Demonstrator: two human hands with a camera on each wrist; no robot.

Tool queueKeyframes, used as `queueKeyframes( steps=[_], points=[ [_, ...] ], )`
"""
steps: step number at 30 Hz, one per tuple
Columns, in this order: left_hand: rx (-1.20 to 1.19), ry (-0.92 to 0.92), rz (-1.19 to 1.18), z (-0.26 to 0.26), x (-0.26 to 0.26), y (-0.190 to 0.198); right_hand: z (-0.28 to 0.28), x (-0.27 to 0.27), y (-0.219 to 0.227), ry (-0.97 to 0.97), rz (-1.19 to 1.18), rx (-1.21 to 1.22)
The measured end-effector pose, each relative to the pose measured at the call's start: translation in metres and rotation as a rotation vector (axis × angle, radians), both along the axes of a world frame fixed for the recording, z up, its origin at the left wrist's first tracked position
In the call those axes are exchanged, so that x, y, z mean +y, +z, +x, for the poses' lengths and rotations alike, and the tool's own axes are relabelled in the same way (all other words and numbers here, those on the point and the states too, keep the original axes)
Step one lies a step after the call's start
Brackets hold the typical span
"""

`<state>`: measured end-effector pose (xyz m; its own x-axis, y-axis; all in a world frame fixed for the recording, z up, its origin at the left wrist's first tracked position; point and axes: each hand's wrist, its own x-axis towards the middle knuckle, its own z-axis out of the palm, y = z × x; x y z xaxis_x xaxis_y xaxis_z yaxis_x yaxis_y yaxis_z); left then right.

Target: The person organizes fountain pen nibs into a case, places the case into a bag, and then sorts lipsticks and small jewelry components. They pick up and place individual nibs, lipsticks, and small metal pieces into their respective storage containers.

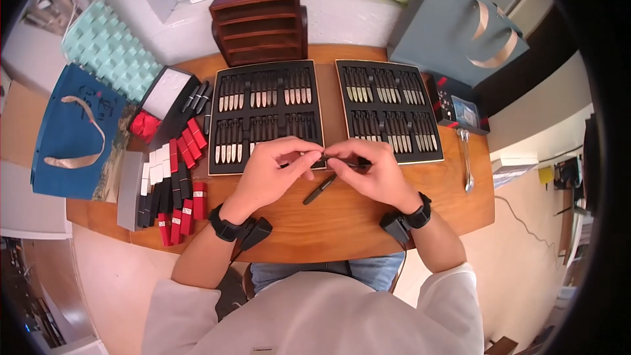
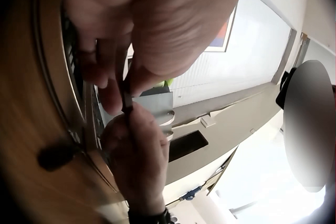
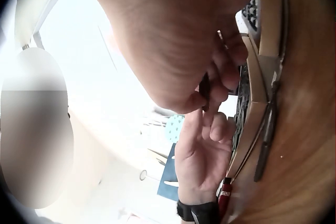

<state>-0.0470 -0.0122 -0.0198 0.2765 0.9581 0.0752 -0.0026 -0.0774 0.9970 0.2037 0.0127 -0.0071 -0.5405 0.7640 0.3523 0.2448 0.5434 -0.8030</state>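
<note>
In the head view my left hand [image 1: 273, 169] and right hand [image 1: 376, 174] meet above the table's middle, at the near edges of two trays. Between thumb and fingers, both pinch a slim dark pen-like piece [image 2: 126, 99], seen close in the left wrist view. Its dark body [image 3: 204, 88] also shows in the right wrist view, partly covered by fingers. Just below the hands, a black pen-like stick [image 1: 319, 189] lies slanted on the wood. The left tray [image 1: 211, 151] and right tray [image 1: 442, 151] hold rows of slim pieces with dark shafts and pale, pointed ends.
Red, white and black narrow boxes [image 1: 176, 187] crowd the table's left, near black pens [image 1: 196, 97] and a blue gift bag [image 1: 72, 138]. A wooden shelf [image 1: 257, 23] stands behind. At right are a grey bag [image 1: 440, 26], a dark box [image 1: 447, 108] and spoons [image 1: 467, 161].
</note>
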Motion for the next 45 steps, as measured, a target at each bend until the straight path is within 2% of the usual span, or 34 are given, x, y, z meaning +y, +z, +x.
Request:
queueKeyframes(
  steps=[2, 6, 10, 12, 17, 20, 22, 25, 32, 38, 40, 42, 44, 45],
  points=[
    [-0.008, -0.026, -0.088, -0.001, -0.002, 0.003, 0.0, 0.0, -0.007, -0.083, -0.128, 0.17],
    [-0.039, -0.02, -0.12, -0.004, -0.002, 0.006, 0.013, 0.009, 0.001, 0.015, -0.092, 0.127],
    [-0.1, 0.037, -0.196, -0.01, -0.001, 0.018, 0.024, 0.015, 0.005, -0.001, -0.088, 0.124],
    [-0.121, 0.038, -0.184, -0.014, 0.0, 0.018, 0.027, 0.02, -0.002, -0.025, -0.155, 0.219],
    [-0.138, 0.058, -0.165, -0.013, -0.001, 0.02, 0.031, 0.024, -0.006, -0.036, -0.225, 0.229],
    [-0.079, 0.013, -0.184, -0.013, -0.002, 0.021, 0.031, 0.023, -0.008, -0.02, -0.327, 0.376],
    [-0.063, -0.081, -0.225, -0.012, -0.003, 0.02, 0.033, 0.022, -0.004, -0.008, -0.517, 0.445],
    [-0.075, -0.179, -0.315, -0.007, -0.007, 0.021, 0.032, 0.021, -0.002, -0.045, -0.56, 0.441],
    [-0.087, -0.244, -0.342, 0.001, -0.011, 0.02, 0.027, 0.018, 0.001, -0.046, -0.595, 0.4],
    [-0.067, -0.28, -0.362, 0.005, -0.01, 0.017, 0.005, 0.007, -0.009, -0.02, -0.519, 0.437],
    [-0.021, -0.3, -0.361, 0.009, -0.012, 0.017, 0.0, 0.0, -0.006, -0.057, -0.362, 0.327],
    [-0.032, -0.284, -0.355, 0.014, -0.012, 0.013, -0.002, -0.005, -0.002, -0.054, -0.398, 0.308],
    [-0.043, -0.266, -0.348, 0.014, -0.012, 0.009, -0.002, -0.005, -0.004, -0.002, -0.065, 0.179],
    [-0.074, -0.257, -0.304, 0.013, -0.011, 0.006, -0.004, -0.005, -0.007, 0.029, -0.041, 0.228]
  ],
)
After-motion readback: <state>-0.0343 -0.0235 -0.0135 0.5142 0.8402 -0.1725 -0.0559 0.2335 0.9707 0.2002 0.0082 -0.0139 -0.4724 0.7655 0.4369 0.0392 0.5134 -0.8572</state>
